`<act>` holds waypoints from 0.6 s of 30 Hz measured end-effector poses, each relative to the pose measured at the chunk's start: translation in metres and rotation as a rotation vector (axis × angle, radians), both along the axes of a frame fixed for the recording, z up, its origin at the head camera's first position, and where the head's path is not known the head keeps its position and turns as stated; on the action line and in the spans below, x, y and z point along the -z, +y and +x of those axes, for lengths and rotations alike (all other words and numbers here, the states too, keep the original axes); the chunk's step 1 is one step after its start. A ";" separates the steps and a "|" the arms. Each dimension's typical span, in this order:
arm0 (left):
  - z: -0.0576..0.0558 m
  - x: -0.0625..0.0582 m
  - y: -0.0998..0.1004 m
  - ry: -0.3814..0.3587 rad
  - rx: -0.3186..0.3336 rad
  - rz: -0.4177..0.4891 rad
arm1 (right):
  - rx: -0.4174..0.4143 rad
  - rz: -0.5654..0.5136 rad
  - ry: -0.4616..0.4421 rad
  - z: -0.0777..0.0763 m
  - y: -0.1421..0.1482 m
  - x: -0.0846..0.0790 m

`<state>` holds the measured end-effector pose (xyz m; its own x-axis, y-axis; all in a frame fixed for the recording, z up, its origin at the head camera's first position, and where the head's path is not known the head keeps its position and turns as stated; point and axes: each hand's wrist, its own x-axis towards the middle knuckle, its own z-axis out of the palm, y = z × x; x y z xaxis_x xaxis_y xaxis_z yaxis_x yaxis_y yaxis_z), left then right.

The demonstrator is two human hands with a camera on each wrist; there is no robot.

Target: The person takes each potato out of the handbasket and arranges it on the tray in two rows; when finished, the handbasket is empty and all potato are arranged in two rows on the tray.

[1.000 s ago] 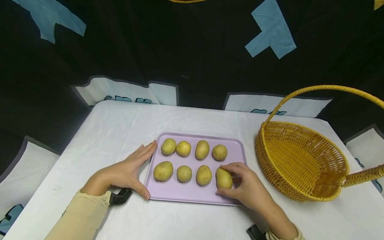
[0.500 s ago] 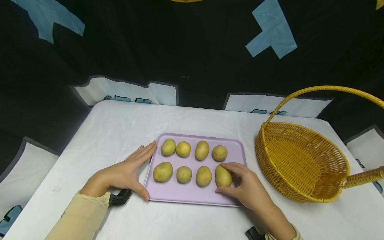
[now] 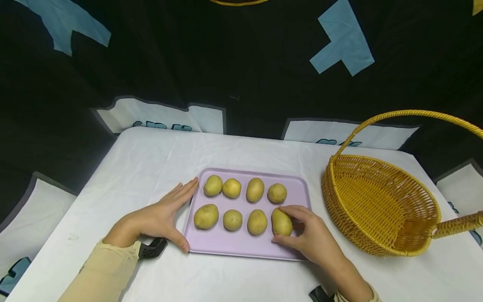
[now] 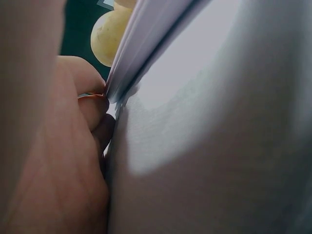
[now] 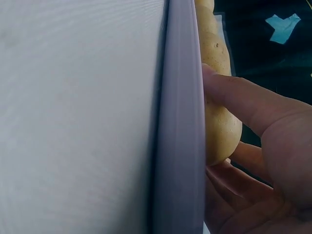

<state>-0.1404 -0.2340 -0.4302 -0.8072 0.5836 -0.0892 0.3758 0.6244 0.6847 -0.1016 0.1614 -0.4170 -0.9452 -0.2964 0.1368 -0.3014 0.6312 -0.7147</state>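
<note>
On a lilac tray (image 3: 241,247) lie several potatoes in two rows. My right hand (image 3: 307,230) holds the potato (image 3: 281,222) at the right end of the near row, thumb on its near side and fingers at its far side. The right wrist view shows the same potato (image 5: 222,131) between thumb and fingers, low on the tray. My left hand (image 3: 160,218) touches the tray's left edge, its fingers stretched and its thumb spread at the near corner. In the left wrist view, fingertips (image 4: 92,109) meet the tray rim (image 4: 131,53).
A yellow woven basket (image 3: 419,201) with a tall arched handle (image 3: 407,112) stands right of the tray; nothing is seen inside it. White cloth covers the table (image 3: 211,277). Behind hangs a black cloth (image 3: 234,67) with blue patches.
Both hands and the potatoes keep their places. Only a slight shift of the whole head view shows.
</note>
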 end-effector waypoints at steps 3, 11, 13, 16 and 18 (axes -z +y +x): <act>0.000 0.000 0.000 -0.005 0.000 -0.003 | 0.001 -0.017 -0.029 0.000 0.001 0.001; 0.000 -0.001 0.002 -0.014 -0.002 -0.001 | 0.012 -0.034 -0.109 0.001 0.004 -0.001; 0.000 -0.001 0.003 -0.015 -0.003 -0.003 | 0.015 -0.036 -0.138 0.001 0.006 -0.003; 0.000 0.000 0.003 -0.017 -0.008 -0.006 | 0.035 -0.034 -0.170 -0.001 0.011 -0.010; 0.001 0.000 0.003 -0.018 -0.009 -0.004 | 0.055 -0.043 -0.178 -0.001 0.015 -0.015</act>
